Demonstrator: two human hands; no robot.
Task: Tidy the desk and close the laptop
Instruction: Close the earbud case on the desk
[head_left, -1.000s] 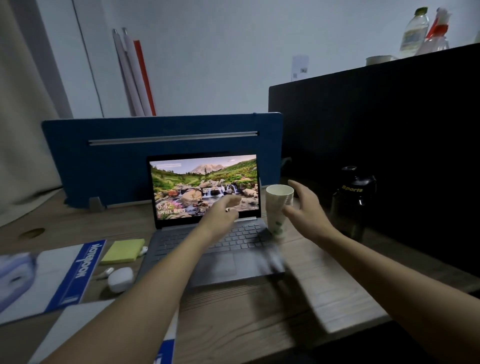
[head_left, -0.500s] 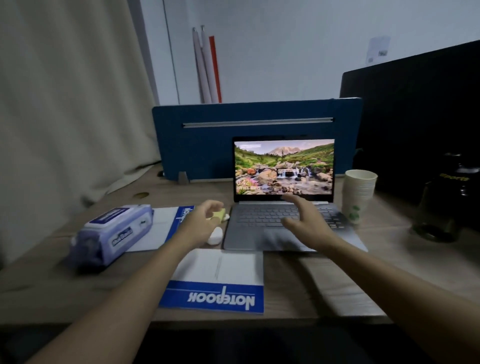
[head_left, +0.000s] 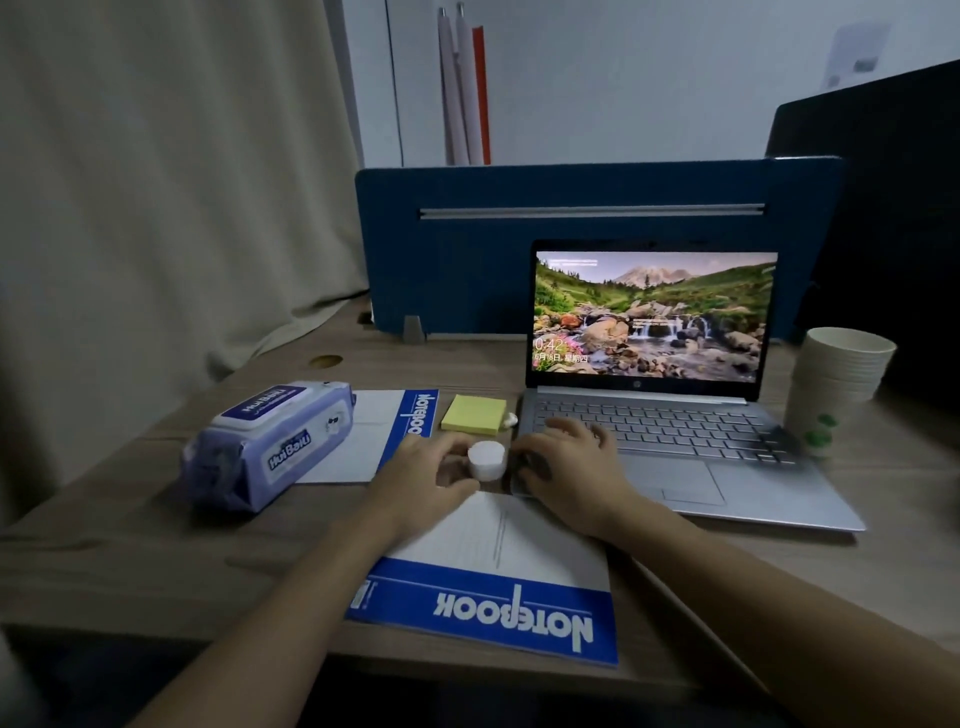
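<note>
1. Lying nearest the desk (head_left: 130, 545) edge is a notebook (head_left: 498, 587), blue band toward the person, just in front and left of the laptop (head_left: 675, 452).
2. Both forearms cross over that notebook and meet at a small white case (head_left: 487, 460), which sits just left of the laptop's front left corner.
3. The left hand (head_left: 431, 467) curls against the case from the left, fingers bent around its side; whether they actually clamp it I cannot tell, as the fingers are blurred.
4. The right hand (head_left: 566, 462) lies over the laptop's front left corner, fingers loosely bent and a little spread, nearly touching the case; whether it grasps anything I cannot tell.
5. A wipes pack (head_left: 270, 447) lies well left of the laptop, partly over a second notebook (head_left: 374, 431).
6. A yellow sticky pad (head_left: 474, 414) sits just left of the laptop's keyboard, with a white earbud (head_left: 510, 419) between the two.
7. The laptop stands open, screen lit with a mountain stream picture.
8. A stack of paper cups (head_left: 836, 384) stands just right of the laptop.
9. A blue divider (head_left: 467, 260) rises behind the laptop.
</note>
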